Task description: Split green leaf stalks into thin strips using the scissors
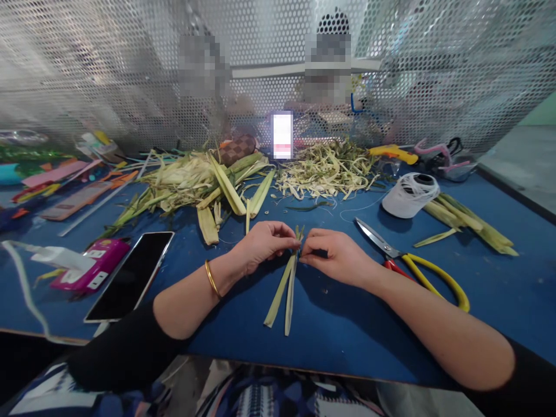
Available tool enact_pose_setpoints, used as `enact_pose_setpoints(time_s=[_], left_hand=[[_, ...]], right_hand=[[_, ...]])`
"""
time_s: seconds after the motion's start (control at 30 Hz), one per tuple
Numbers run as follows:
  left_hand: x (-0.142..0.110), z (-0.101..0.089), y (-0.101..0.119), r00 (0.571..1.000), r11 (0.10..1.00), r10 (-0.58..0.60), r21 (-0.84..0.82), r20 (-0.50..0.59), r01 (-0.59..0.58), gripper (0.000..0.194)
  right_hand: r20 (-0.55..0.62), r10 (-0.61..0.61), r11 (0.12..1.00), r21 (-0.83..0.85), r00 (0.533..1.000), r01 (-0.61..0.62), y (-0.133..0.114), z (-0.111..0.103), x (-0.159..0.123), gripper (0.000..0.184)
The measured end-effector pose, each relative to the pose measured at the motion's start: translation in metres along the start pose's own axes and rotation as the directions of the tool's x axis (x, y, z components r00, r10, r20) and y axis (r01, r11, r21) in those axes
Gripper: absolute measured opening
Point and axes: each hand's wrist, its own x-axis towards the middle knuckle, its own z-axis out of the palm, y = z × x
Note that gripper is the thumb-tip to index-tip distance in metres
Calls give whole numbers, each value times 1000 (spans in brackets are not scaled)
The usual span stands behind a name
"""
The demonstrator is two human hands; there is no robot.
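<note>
Two pale green strips of dried leaf or husk point(285, 295) meet at their top in front of me, their lower ends spread apart over the blue table. My left hand point(268, 246) is closed, thumb and finger pinching the strips near that upper end. From the other side my right hand point(332, 253) comes up against the same spot, its fingertips pressed together. Whatever it pinches is too small to make out. Scissors point(393, 253) with red and yellow handles lie just right of my right hand. A cone of white thread point(409, 196) stands beyond them.
Behind the hands lie a heap of long husk strips point(186, 179) and a pile of thin shreds point(325, 171). More husks point(473, 223) are at right. A phone point(132, 275) and a magenta power strip point(98, 266) with its cable sit at left. Perforated mesh point(269, 35) stands behind.
</note>
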Motion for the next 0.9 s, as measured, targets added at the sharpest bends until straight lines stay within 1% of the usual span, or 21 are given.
enact_pose_setpoints(time_s=[0.17, 0.23, 0.27, 0.3, 0.33, 0.37, 0.4, 0.43, 0.47, 0.5, 0.57, 0.63, 0.7, 0.77, 0.9], left_hand=[[-1, 0, 4, 999, 1000, 21, 10, -41, -20, 22], [-4, 1, 7, 998, 999, 40, 8, -49, -40, 22], [-5, 1, 9, 998, 999, 50, 6, -49, -50, 21], [-6, 2, 11, 997, 998, 59, 5, -45, -58, 19], [-7, 2, 12, 997, 998, 67, 6, -41, -67, 18], [-8, 3, 13, 997, 997, 73, 9, -35, -73, 17], [-9, 4, 14, 996, 997, 79, 11, -28, -79, 16], [-10, 4, 15, 996, 996, 85, 12, -22, -84, 16], [-10, 4, 15, 996, 996, 90, 10, -14, -90, 16], [-10, 5, 15, 996, 996, 94, 5, -6, -94, 17], [-10, 5, 15, 995, 995, 101, -16, 11, -100, 18], [-10, 4, 13, 994, 994, 103, -43, 29, -102, 21], [-10, 3, 12, 994, 993, 103, -62, 42, -101, 24], [-10, 3, 10, 994, 993, 104, -68, 41, -101, 27], [-9, 4, 9, 993, 992, 117, -48, 2, -117, 26]], right_hand=[[9, 2, 1000, 1, 1000, -2, 0, -4, -1, 12], [-33, 35, 999, 25, 999, -34, 1, -7, 0, 14], [-85, 82, 996, 50, 993, -78, 2, -9, 0, 15], [-151, 158, 984, 104, 976, -143, 2, -10, 1, 14], [-212, 258, 956, 194, 943, -218, 2, -11, 2, 10], [-244, 369, 904, 317, 897, -286, 1, -11, 3, 6], [-233, 473, 827, 450, 850, -337, 0, -11, 4, 12], [-176, 550, 732, 573, 816, -369, -1, -10, 5, 22], [-91, 591, 633, 668, 802, -390, -3, -8, 6, 31], [-4, 600, 547, 731, 800, -407, -5, -7, 6, 38], [134, 575, 428, 792, 807, -436, -9, -4, 6, 40], [188, 534, 379, 818, 824, -432, -10, -1, 6, 33], [177, 503, 378, 835, 846, -400, -10, -1, 5, 23], [167, 487, 384, 841, 857, -382, -9, -1, 5, 17], [199, 500, 354, 841, 843, -409, -7, -2, 5, 17]])
